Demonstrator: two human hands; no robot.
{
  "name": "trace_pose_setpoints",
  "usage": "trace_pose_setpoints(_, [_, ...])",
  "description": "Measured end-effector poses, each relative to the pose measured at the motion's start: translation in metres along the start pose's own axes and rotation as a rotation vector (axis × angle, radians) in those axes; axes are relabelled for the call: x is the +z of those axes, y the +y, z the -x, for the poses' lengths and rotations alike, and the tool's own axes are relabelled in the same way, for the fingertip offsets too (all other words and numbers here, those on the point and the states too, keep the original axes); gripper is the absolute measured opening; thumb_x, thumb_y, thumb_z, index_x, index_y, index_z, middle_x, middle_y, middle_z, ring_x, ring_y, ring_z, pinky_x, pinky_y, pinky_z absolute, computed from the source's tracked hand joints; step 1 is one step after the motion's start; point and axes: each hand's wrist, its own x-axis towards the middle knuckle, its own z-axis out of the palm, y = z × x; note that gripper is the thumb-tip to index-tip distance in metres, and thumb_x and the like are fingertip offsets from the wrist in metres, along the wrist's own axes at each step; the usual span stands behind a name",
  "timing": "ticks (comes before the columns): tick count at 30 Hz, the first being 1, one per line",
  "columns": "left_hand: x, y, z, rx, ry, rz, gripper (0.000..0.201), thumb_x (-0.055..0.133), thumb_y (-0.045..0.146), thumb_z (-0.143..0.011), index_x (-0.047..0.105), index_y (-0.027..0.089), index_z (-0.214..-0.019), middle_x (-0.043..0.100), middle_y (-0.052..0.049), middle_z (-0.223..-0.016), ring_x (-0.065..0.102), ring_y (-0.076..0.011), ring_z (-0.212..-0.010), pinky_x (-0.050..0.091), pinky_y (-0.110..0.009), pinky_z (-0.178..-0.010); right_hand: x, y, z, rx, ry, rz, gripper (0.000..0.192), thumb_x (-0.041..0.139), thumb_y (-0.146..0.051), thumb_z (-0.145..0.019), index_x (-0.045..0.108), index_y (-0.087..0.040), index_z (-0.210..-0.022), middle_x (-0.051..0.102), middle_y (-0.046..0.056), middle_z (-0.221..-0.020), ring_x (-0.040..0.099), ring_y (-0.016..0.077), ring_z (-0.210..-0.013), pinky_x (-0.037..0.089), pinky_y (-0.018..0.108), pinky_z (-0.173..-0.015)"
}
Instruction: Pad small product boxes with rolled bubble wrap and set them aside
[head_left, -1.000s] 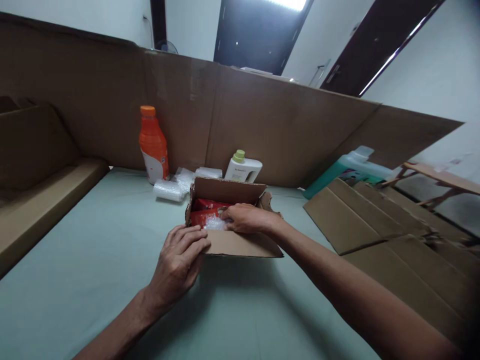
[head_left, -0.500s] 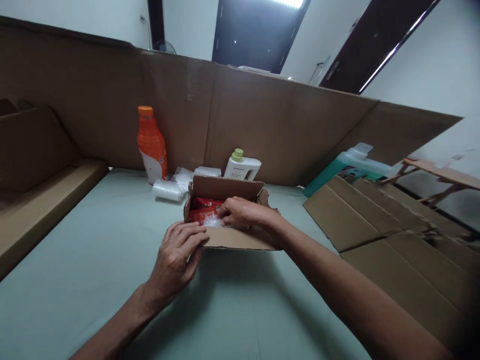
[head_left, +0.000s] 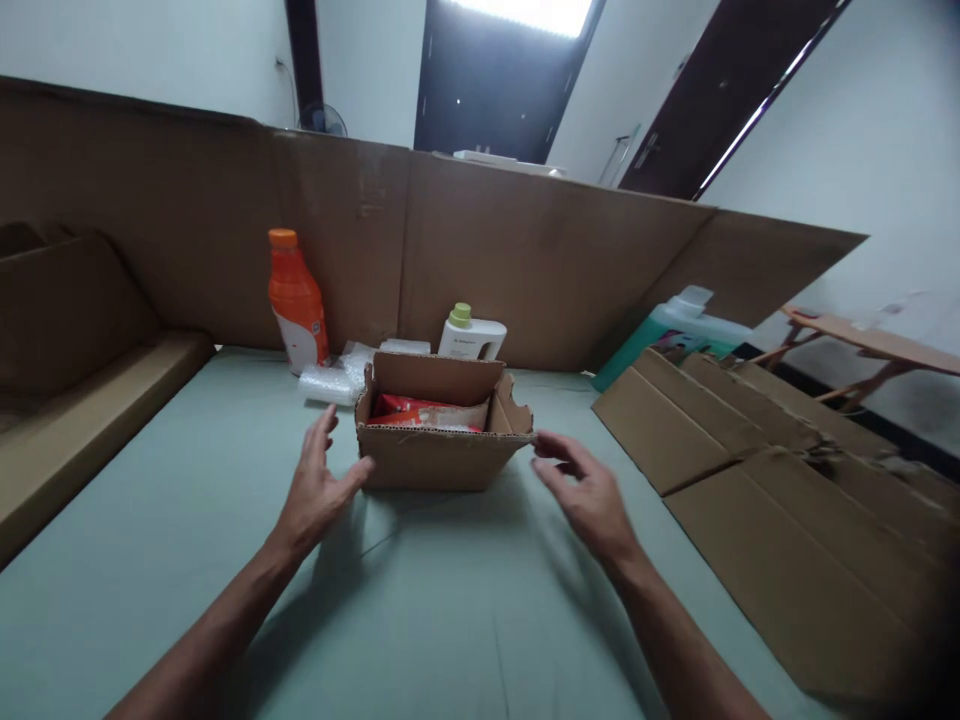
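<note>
A small open cardboard box (head_left: pixel 439 455) stands in the middle of the pale green table (head_left: pixel 187 520). Inside it lie a red packet (head_left: pixel 401 407) and some clear bubble wrap (head_left: pixel 454 417). My left hand (head_left: pixel 319 485) hovers open just left of the box, its thumb close to the front left corner. My right hand (head_left: pixel 585 495) is open just right of the box, fingertips near the right flap. Neither hand holds anything.
An orange bottle (head_left: pixel 295 300), a roll of bubble wrap (head_left: pixel 326 383) and a white bottle with a green cap (head_left: pixel 469 335) stand behind the box against a tall cardboard wall (head_left: pixel 525 260). Flat cardboard sheets (head_left: pixel 780 490) lie at the right, with a green jug (head_left: pixel 675 325) beyond them.
Both hands have come out of the box and off its front flap and now hover open on either side. The box's front wall stands upright.
</note>
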Motion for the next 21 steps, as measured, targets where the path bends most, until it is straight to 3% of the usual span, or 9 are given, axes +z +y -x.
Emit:
trace_pose_setpoints(2, [0.013,-0.012,-0.003,-0.067,-0.152,0.12,0.072,0.067,0.049,-0.086,0.041,0.021,-0.147,0.056,-0.016,-0.14,0.056,-0.0319,-0.129,0.05,-0.049,-0.103,0.029,0.018,0.0,0.037,-0.13,-0.08,0.051,0.067,-0.043,-0.078,0.062,-0.02,-0.124,0.071,0.011,-0.122,0.066,0.0278,-0.106,0.055,0.04,-0.084])
trace_pose_setpoints(5, [0.034,-0.01,-0.007,-0.097,-0.253,0.255,0.062,0.059,0.051,-0.091,0.045,0.017,-0.142,0.062,-0.016,-0.134,0.061,-0.0286,-0.123,0.053,-0.044,-0.101,0.059,0.028,-0.009,0.059,-0.198,-0.188,0.052,0.068,-0.05,-0.077,0.063,-0.019,-0.119,0.072,0.013,-0.119,0.067,0.0288,-0.102,0.056,0.04,-0.084])
trace_pose_setpoints(7, [0.047,0.0,-0.001,-0.075,-0.221,0.273,0.062,0.056,0.052,-0.093,0.043,0.017,-0.143,0.063,-0.016,-0.134,0.062,-0.0276,-0.122,0.053,-0.043,-0.101,0.059,0.032,-0.007,0.069,-0.182,-0.224,0.051,0.068,-0.055,-0.076,0.065,-0.019,-0.112,0.075,0.013,-0.111,0.068,0.0299,-0.097,0.056,0.042,-0.085])
trace_pose_setpoints(10, [0.055,0.015,0.029,0.0,-0.205,0.245,0.061,0.056,0.05,-0.095,0.043,0.017,-0.144,0.065,-0.016,-0.128,0.063,-0.0279,-0.119,0.055,-0.044,-0.097,0.036,0.041,0.017,0.101,-0.139,-0.205,0.05,0.07,-0.061,-0.074,0.067,-0.019,-0.102,0.076,0.013,-0.1,0.07,0.0319,-0.092,0.057,0.044,-0.082])
trace_pose_setpoints(12, [0.044,0.019,0.058,0.028,-0.196,0.182,0.053,0.055,0.047,-0.095,0.05,0.018,-0.139,0.069,-0.014,-0.119,0.065,-0.0284,-0.113,0.058,-0.045,-0.092,0.024,0.039,0.041,0.101,-0.091,-0.177,0.047,0.071,-0.061,-0.075,0.068,-0.021,-0.099,0.076,0.013,-0.099,0.07,0.0335,-0.094,0.057,0.046,-0.083])
trace_pose_setpoints(15, [-0.002,0.017,0.092,0.005,-0.149,0.032,0.036,0.053,0.044,-0.097,0.062,0.019,-0.123,0.073,-0.01,-0.106,0.069,-0.0275,-0.098,0.06,-0.043,-0.082,0.038,0.015,0.066,0.014,-0.097,-0.155,0.042,0.071,-0.058,-0.078,0.069,-0.023,-0.102,0.075,0.012,-0.106,0.068,0.034,-0.102,0.055,0.049,-0.091])
trace_pose_setpoints(18, [-0.049,0.021,0.099,-0.033,-0.006,-0.096,0.029,0.053,0.04,-0.098,0.063,0.02,-0.118,0.073,-0.008,-0.104,0.069,-0.0258,-0.094,0.06,-0.038,-0.079,0.069,-0.018,0.065,-0.072,-0.226,-0.214,0.041,0.069,-0.053,-0.082,0.068,-0.021,-0.108,0.074,0.012,-0.112,0.067,0.0324,-0.104,0.054,0.048,-0.094])
trace_pose_setpoints(21, [-0.058,0.038,0.092,-0.009,0.077,-0.097,0.043,0.053,0.041,-0.099,0.053,0.021,-0.137,0.068,-0.012,-0.123,0.064,-0.0282,-0.115,0.056,-0.044,-0.096,0.077,-0.029,0.057,-0.096,-0.24,-0.288,0.042,0.069,-0.054,-0.082,0.069,-0.02,-0.107,0.074,0.013,-0.113,0.067,0.0329,-0.107,0.053,0.048,-0.095])
